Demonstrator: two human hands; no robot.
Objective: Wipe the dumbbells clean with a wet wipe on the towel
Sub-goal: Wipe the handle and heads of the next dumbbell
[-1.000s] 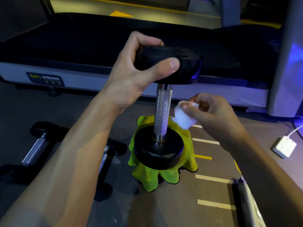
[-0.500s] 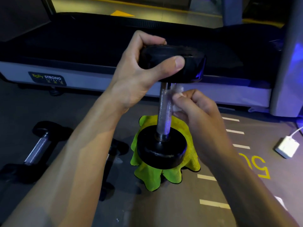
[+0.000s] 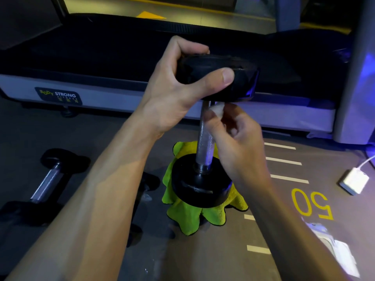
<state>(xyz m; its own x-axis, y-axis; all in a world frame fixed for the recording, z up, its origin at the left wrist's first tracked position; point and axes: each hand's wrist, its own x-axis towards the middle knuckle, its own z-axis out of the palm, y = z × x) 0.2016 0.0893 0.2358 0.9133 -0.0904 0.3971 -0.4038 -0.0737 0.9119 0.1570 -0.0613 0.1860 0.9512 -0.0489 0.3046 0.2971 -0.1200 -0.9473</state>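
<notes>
A black dumbbell (image 3: 205, 142) with a knurled steel handle stands upright, its lower head resting on a yellow-green towel (image 3: 188, 220) on the floor. My left hand (image 3: 182, 86) grips the upper head from the left, thumb across its front. My right hand (image 3: 231, 134) pinches a white wet wipe (image 3: 218, 110) against the top of the handle, just under the upper head. Most of the wipe is hidden by my fingers.
Another dumbbell (image 3: 48, 177) lies on the floor at the left, and a further one (image 3: 142, 187) is partly hidden behind my left forearm. A treadmill (image 3: 113, 57) runs across the back. A white charger (image 3: 354, 180) lies at the right, a white packet (image 3: 334, 246) near my right forearm.
My right hand brought the wipe from the right onto the handle and slid it up to just under the upper head. My left hand kept its hold.
</notes>
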